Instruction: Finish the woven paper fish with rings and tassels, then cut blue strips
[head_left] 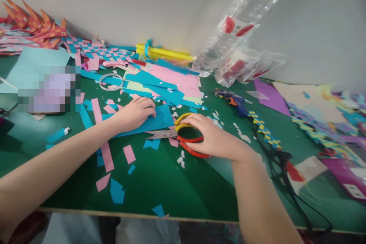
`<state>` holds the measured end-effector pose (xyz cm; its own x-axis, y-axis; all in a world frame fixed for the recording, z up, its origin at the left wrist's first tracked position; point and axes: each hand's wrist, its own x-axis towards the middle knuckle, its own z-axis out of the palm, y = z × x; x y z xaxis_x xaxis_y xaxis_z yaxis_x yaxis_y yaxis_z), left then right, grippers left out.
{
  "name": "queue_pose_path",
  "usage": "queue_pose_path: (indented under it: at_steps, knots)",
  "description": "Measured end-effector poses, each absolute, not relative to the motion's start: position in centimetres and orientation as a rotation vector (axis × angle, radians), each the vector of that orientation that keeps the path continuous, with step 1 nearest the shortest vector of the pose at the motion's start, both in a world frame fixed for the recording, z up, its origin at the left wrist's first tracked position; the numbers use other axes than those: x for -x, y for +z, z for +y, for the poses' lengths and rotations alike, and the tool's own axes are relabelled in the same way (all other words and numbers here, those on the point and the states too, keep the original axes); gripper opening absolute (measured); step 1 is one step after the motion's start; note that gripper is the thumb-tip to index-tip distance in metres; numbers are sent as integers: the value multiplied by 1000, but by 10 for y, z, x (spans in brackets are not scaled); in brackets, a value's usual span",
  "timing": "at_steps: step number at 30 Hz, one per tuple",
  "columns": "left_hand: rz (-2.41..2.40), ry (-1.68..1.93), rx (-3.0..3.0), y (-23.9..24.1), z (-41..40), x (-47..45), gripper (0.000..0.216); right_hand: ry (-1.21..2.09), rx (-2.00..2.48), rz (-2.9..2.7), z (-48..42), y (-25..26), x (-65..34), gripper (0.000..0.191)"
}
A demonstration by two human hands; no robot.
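My left hand (134, 113) rests palm down on a blue paper sheet (156, 120) on the green table (171, 187), fingers curled onto the paper. My right hand (210, 137) lies over the red handles of a pair of scissors (171, 135), fingers bent around them. The scissor blades point left and lie on the table. A second pair with yellow handles (181, 120) lies just behind.
Pink and blue paper strips and scraps (105, 156) litter the table. A tape ring (111, 81), a stack of coloured sheets (171, 82), a glue gun (236, 101) with a black cable, clear plastic bottles (237, 38) and woven paper pieces (94, 51) lie around.
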<state>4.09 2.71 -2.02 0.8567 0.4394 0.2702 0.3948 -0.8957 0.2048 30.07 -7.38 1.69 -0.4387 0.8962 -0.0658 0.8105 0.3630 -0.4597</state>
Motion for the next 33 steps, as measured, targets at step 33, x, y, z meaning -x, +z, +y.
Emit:
queue_pose_path:
  at_steps: [33]
  knots:
    - [510, 212, -2798, -22, 35, -3, 49, 579, 1536, -2473, -72, 6, -271, 40]
